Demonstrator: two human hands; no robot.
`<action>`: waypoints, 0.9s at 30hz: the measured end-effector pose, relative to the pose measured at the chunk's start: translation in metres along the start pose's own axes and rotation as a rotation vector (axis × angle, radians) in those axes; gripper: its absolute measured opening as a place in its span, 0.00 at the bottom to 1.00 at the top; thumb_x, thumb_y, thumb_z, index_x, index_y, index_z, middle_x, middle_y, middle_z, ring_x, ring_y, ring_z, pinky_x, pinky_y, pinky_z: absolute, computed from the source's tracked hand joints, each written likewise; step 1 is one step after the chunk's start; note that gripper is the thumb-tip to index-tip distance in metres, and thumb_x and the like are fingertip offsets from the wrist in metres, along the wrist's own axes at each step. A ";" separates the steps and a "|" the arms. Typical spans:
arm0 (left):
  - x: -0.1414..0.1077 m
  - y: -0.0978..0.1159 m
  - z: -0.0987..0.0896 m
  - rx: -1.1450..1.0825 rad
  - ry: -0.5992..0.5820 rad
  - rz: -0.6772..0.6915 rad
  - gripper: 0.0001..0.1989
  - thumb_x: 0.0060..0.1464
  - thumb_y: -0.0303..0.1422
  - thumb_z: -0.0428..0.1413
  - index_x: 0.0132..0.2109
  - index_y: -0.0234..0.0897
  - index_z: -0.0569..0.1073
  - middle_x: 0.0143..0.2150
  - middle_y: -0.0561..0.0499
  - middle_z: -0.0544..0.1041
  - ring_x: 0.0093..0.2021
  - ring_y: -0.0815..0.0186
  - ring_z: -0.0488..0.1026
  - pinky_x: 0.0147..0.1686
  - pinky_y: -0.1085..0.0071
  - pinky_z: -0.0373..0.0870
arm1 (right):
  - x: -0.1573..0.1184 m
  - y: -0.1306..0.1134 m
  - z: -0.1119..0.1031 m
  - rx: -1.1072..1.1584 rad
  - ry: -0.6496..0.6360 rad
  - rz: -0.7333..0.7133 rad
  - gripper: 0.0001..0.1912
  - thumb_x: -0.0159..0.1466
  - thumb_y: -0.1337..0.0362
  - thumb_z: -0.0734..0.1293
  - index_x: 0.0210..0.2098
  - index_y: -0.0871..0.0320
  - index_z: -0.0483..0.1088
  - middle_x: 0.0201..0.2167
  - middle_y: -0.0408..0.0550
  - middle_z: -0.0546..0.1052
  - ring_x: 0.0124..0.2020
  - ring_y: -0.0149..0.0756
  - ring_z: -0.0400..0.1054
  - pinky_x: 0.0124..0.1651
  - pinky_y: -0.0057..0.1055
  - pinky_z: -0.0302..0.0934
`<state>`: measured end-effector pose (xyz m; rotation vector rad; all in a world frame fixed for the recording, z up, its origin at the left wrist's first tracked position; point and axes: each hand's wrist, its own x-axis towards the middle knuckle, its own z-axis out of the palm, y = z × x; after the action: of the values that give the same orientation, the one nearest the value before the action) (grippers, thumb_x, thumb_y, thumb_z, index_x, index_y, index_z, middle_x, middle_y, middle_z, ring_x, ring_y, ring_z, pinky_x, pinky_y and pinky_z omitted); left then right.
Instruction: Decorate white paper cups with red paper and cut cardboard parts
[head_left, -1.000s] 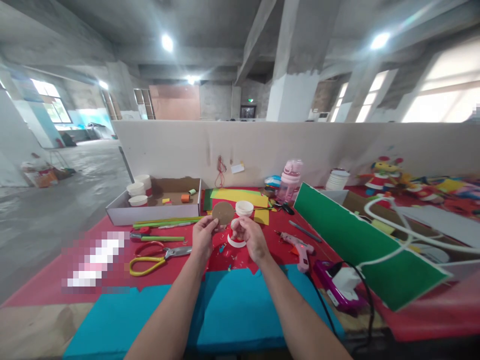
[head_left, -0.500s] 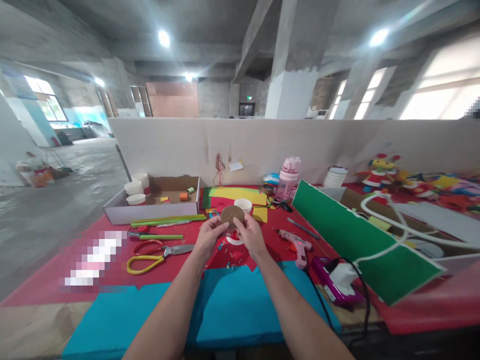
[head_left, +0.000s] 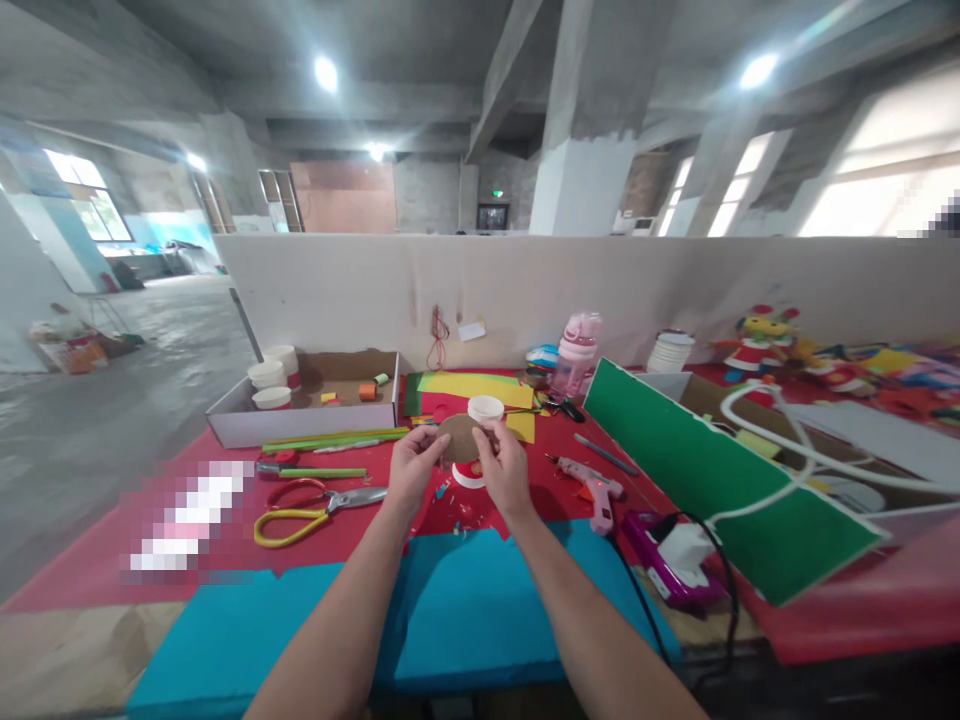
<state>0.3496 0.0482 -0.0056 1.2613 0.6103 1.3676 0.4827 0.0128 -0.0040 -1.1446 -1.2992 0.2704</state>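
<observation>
A round brown cardboard disc [head_left: 459,440] is held up above the red table cover, one edge in each hand. My left hand [head_left: 415,466] pinches its left side between thumb and fingers. At the right edge, my right hand [head_left: 502,464] grips it the same way. Just behind the disc stands a white paper cup [head_left: 486,408]. Below it, a red and white rounded piece [head_left: 469,476] lies among small paper scraps, partly covered by the disc.
Scissors [head_left: 326,505] and green strips [head_left: 337,438] lie left, before a cardboard box [head_left: 300,428] holding cups. To the right are a pink glue gun [head_left: 592,488], a purple power strip [head_left: 667,570] with cables, and a green-sided box [head_left: 720,480]. Behind stands a pink bottle [head_left: 577,355].
The disc has tilted and dropped slightly, and my fingers have shifted outward to its two edges. More of the red and white piece below now shows.
</observation>
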 end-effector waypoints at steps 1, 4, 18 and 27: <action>-0.001 0.001 0.002 0.016 0.002 0.029 0.11 0.45 0.37 0.63 0.31 0.34 0.71 0.21 0.56 0.72 0.19 0.73 0.66 0.22 0.75 0.63 | 0.000 -0.002 0.000 0.008 0.041 -0.010 0.13 0.63 0.55 0.61 0.40 0.57 0.69 0.39 0.50 0.76 0.37 0.38 0.70 0.41 0.32 0.65; -0.003 0.003 0.005 0.035 -0.009 0.074 0.11 0.47 0.37 0.62 0.29 0.35 0.68 0.20 0.56 0.72 0.20 0.71 0.68 0.25 0.74 0.64 | 0.000 -0.003 0.001 0.118 0.026 0.046 0.16 0.61 0.56 0.64 0.46 0.57 0.67 0.40 0.51 0.76 0.35 0.37 0.72 0.38 0.32 0.67; -0.001 0.001 0.001 0.169 -0.021 0.071 0.09 0.46 0.37 0.61 0.30 0.35 0.73 0.21 0.54 0.71 0.23 0.70 0.67 0.27 0.74 0.63 | -0.008 -0.015 0.001 -0.042 0.042 -0.082 0.09 0.62 0.57 0.64 0.34 0.55 0.71 0.33 0.49 0.74 0.31 0.36 0.68 0.38 0.33 0.66; -0.007 -0.007 0.005 0.488 0.021 0.185 0.03 0.45 0.33 0.59 0.29 0.39 0.74 0.25 0.53 0.71 0.28 0.67 0.65 0.29 0.75 0.61 | -0.010 -0.007 0.010 0.006 0.048 0.082 0.08 0.59 0.58 0.66 0.31 0.56 0.73 0.28 0.49 0.78 0.29 0.39 0.72 0.34 0.34 0.67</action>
<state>0.3554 0.0414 -0.0124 1.7290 0.8961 1.4325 0.4685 0.0073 -0.0058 -1.1944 -1.2106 0.3049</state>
